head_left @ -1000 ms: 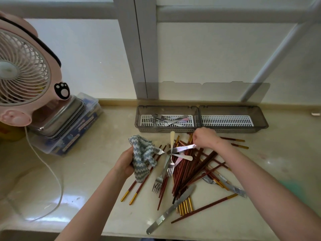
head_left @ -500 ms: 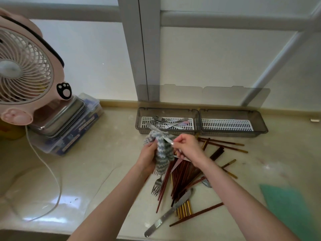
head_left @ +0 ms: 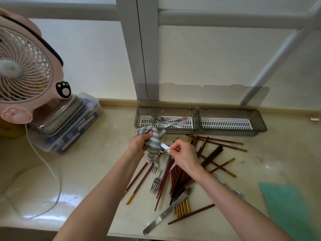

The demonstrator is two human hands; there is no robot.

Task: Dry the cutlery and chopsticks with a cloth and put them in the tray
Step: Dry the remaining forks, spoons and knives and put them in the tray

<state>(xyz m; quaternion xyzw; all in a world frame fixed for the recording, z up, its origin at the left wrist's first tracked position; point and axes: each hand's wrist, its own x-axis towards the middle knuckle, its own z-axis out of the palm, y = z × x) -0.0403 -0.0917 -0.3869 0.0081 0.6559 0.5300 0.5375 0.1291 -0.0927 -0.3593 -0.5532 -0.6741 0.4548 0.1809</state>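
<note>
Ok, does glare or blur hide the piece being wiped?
Head view: no. Glare lies on the counter at left, away from the cloth; wide lens bows the window frame; green patch lower right is blurred; utensil in the right hand is sharp.

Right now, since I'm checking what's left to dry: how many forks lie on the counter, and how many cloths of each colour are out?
Forks on the counter: 2
Grey-and-white cloth: 1
Green cloth: 1
Total: 4
</note>
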